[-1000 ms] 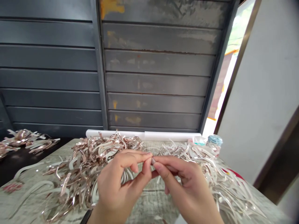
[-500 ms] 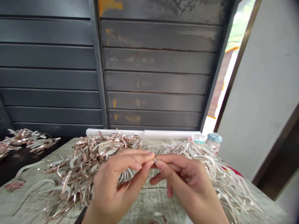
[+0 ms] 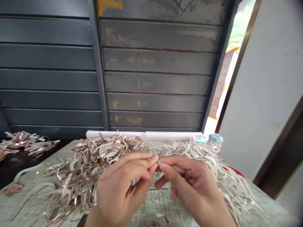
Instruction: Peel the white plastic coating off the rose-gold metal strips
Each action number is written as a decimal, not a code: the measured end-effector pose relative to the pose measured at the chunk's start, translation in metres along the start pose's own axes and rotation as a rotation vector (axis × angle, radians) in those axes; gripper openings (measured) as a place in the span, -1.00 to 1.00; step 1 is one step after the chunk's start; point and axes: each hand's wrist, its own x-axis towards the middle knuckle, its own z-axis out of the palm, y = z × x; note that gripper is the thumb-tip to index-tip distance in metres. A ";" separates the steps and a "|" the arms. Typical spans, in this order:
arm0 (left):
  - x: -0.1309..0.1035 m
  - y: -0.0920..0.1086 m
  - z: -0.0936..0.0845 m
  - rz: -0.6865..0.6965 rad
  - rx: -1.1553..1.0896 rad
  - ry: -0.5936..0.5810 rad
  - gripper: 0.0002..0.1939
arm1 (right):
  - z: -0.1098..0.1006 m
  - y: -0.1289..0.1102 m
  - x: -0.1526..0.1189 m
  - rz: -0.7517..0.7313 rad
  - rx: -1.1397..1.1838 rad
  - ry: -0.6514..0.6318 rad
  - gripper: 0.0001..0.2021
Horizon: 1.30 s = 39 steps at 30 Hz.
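Observation:
My left hand (image 3: 125, 183) and my right hand (image 3: 189, 183) meet fingertip to fingertip above the middle of the table. Between the pinched fingertips is a small pale strip end (image 3: 159, 163); most of it is hidden by the fingers. Both hands are closed on it. Left of my left hand lies a tangled heap of rose-gold and white strips (image 3: 87, 160). Beyond and beside my right hand spreads a heap of silvery white strips (image 3: 227, 179).
A patterned table (image 3: 30, 201) carries a long white roll (image 3: 172, 136) at its back edge. A jar with a blue lid (image 3: 216, 138) stands back right near a tissue pack (image 3: 200, 139). More strips (image 3: 26, 142) lie on a black surface at left.
My left hand has turned slightly, its fingers folding closer over the strip end. Both hands have shifted a little to the right in the view.

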 end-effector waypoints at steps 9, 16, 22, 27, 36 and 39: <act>-0.001 -0.003 -0.004 -0.094 -0.145 0.019 -0.62 | 0.005 -0.004 -0.004 0.035 -0.004 0.039 -0.77; -0.001 -0.001 -0.004 -0.080 -0.142 0.043 -0.65 | 0.007 -0.008 -0.005 0.012 -0.032 0.063 -0.77; -0.003 0.000 -0.004 -0.067 -0.116 0.036 -0.63 | 0.005 -0.007 -0.006 -0.033 -0.052 0.021 -0.79; -0.003 -0.002 -0.003 -0.114 -0.168 0.079 -0.64 | 0.006 -0.003 -0.003 -0.010 0.024 0.013 -0.79; -0.005 -0.002 -0.001 -0.056 -0.106 0.058 -0.62 | 0.006 -0.004 -0.007 -0.048 -0.082 0.032 -0.77; -0.005 -0.001 -0.002 -0.097 -0.141 0.094 -0.62 | 0.008 -0.006 -0.007 -0.036 -0.086 0.032 -0.77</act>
